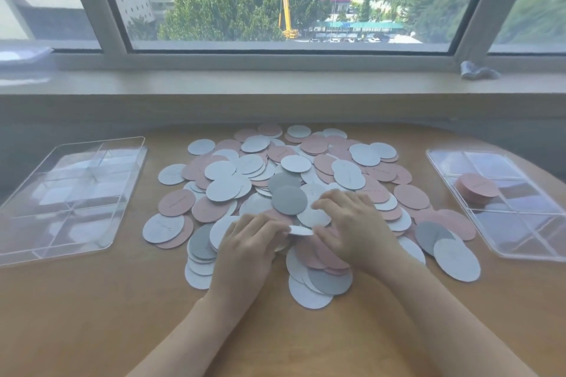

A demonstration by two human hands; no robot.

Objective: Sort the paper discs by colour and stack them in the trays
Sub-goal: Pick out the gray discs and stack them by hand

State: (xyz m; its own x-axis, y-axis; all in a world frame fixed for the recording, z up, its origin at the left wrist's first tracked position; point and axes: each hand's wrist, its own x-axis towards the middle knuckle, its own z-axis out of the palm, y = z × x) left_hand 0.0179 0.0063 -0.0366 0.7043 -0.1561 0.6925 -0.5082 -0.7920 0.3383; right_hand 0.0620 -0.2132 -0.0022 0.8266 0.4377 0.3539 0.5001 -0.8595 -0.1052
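We are pinching a white disc (pixel 300 230) between our left hand (pixel 245 249) and right hand (pixel 352 228) at the pile (pixel 291 180) in mid-frame, and thin discs clinging beneath it are risking mixed colours reaching the right tray (pixel 520 251) holding pink discs (pixel 476 190).

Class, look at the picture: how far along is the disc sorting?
Barely started. Done: one short pink stack sits in the right tray. In hand: left hand and right hand together hold a white disc over the pile. Left: nearly every disc remains loose; the left tray holds none.
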